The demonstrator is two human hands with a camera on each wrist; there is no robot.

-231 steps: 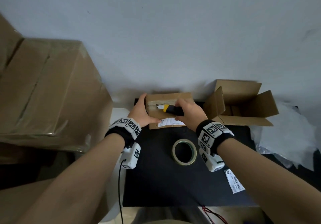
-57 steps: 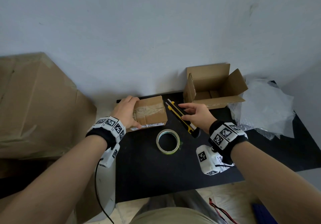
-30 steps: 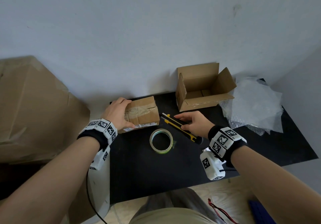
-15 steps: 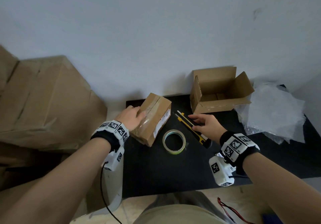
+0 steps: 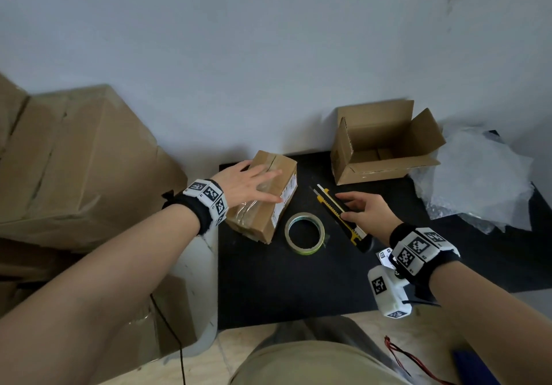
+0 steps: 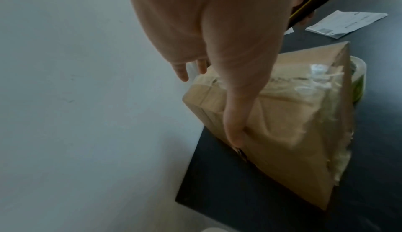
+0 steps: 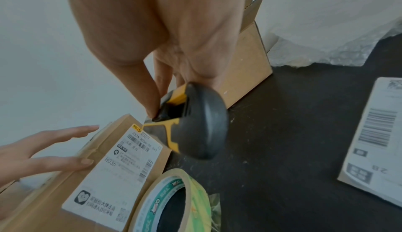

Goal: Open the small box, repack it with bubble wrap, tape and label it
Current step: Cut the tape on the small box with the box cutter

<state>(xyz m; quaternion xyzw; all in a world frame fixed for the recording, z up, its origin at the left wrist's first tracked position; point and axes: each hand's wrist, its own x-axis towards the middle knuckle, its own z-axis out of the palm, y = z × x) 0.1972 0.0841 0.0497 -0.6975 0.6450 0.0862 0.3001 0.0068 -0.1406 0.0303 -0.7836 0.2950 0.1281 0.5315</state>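
Note:
The small taped box (image 5: 260, 220) lies at an angle on the black table (image 5: 283, 289), its printed label side (image 7: 121, 163) facing right. My left hand (image 5: 260, 181) rests flat on its top with straight fingers, and the thumb (image 6: 237, 124) touches the box's (image 6: 293, 124) near edge. My right hand (image 5: 364, 208) grips a yellow-and-black utility knife (image 5: 340, 214) just right of the box, blade end pointing away. A tape roll (image 5: 304, 233) lies flat between box and knife. Bubble wrap (image 5: 478, 181) is heaped at the right. A loose shipping label (image 7: 376, 141) lies on the table.
An open cardboard box (image 5: 382, 148) stands at the back right against the wall, with nothing seen inside. Large cardboard boxes (image 5: 74, 160) are stacked left of the table. A white cylinder (image 5: 194, 280) stands at the table's left edge.
The small box has been turned from crosswise to angled, label side now facing right. My left hand let go of its far end and now lies flat on top. The knife stays in my right hand.

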